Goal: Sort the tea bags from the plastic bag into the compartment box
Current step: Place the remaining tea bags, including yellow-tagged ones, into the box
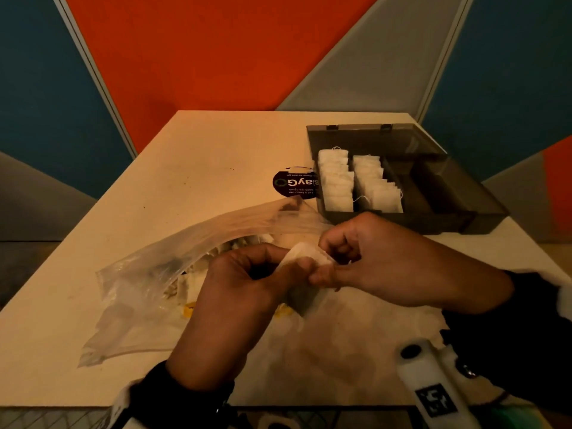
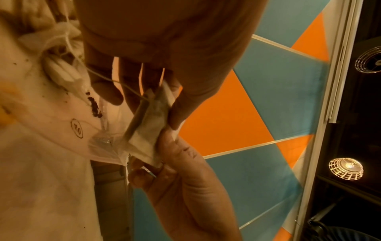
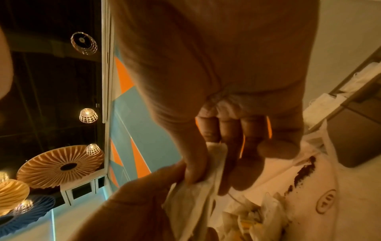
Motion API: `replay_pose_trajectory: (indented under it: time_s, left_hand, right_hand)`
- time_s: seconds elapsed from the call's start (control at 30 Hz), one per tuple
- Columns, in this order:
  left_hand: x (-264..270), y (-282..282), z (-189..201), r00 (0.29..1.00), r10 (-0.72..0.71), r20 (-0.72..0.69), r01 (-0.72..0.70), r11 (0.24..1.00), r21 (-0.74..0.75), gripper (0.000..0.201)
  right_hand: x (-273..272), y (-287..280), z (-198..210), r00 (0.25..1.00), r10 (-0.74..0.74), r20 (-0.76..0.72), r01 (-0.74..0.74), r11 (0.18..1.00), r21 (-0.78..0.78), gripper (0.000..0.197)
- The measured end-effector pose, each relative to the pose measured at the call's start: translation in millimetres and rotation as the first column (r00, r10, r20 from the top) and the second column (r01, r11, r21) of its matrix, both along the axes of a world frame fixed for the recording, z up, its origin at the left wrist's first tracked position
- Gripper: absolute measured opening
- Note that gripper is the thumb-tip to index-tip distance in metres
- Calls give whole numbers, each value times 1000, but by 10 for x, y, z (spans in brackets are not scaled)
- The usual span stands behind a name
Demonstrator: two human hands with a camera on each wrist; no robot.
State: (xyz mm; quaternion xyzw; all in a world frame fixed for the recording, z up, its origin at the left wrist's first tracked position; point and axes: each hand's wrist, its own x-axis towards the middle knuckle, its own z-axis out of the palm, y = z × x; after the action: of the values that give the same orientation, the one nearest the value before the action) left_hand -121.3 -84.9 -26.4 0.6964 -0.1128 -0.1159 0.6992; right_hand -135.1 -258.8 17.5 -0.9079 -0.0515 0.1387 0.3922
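Both hands hold one white tea bag (image 1: 305,253) just above the table, in front of the box. My left hand (image 1: 294,264) pinches its left end and my right hand (image 1: 326,267) pinches its right end. In the left wrist view the tea bag (image 2: 148,128) sits between thumb and fingers, and its string (image 2: 115,81) trails back toward the plastic bag (image 2: 51,114). The clear plastic bag (image 1: 148,283) lies open on the left with more tea bags inside. The dark compartment box (image 1: 411,222) stands open at the right; two left compartments hold rows of tea bags (image 1: 335,181).
A round dark sticker (image 1: 294,182) lies on the table left of the box. Loose tea crumbs (image 3: 305,169) are scattered inside the plastic bag. A white device with a printed marker (image 1: 433,391) sits at the near right edge. Coloured wall panels stand behind the table.
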Motion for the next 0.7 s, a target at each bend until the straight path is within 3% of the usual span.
replay_pose_trajectory:
  time_s: [0.2, 0.3, 0.37, 0.57, 0.7]
  left_hand:
    - [62, 56, 0, 990, 134, -44, -134, 991, 14, 14]
    - [97, 90, 17, 980, 186, -74, -186, 982, 3, 18]
    - [97, 98, 34, 976, 198, -86, -200, 980, -7, 22]
    - [85, 108, 76, 976, 176, -127, -178, 984, -4, 35]
    - [94, 130, 114, 976, 163, -146, -166, 986, -7, 42]
  right_hand:
    - [148, -433, 261, 978, -133, 163, 160, 974, -163, 4]
    - [352, -858, 356, 914, -184, 361, 317, 879, -356, 10]
    - [488, -1117, 307, 895, -171, 413, 371, 797, -475, 15]
    - [639, -1366, 4, 981, -103, 166, 188, 723, -665, 17]
    - [679, -1304, -65, 987, -52, 149, 142, 707, -693, 23]
